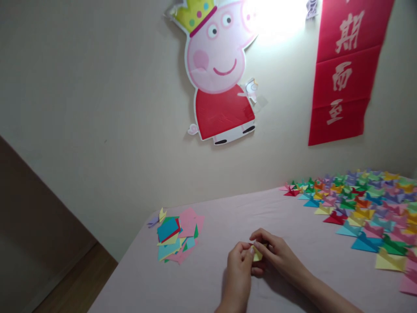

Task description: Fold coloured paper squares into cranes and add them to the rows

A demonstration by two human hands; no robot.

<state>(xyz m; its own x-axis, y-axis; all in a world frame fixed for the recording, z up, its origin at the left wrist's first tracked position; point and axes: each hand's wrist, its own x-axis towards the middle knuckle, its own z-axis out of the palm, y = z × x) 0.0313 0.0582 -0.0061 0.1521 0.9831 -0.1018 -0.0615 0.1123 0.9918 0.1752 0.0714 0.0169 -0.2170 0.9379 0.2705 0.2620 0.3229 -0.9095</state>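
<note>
My left hand (238, 266) and my right hand (275, 254) meet low over a pink table (208, 278), fingers pinched together on a small yellow folded paper (256, 254). Most of the paper is hidden between the fingertips. A loose pile of coloured paper squares (177, 234), pink, blue, yellow and green, lies to the left of my hands.
Several folded paper shapes (365, 208) in many colours cover the table's right side. A small purple and a yellow folded piece (158, 218) sit beside the pile. On the wall hang a cartoon pig cutout (218, 74) and a red banner (348, 69). Wooden floor (78, 282) lies left.
</note>
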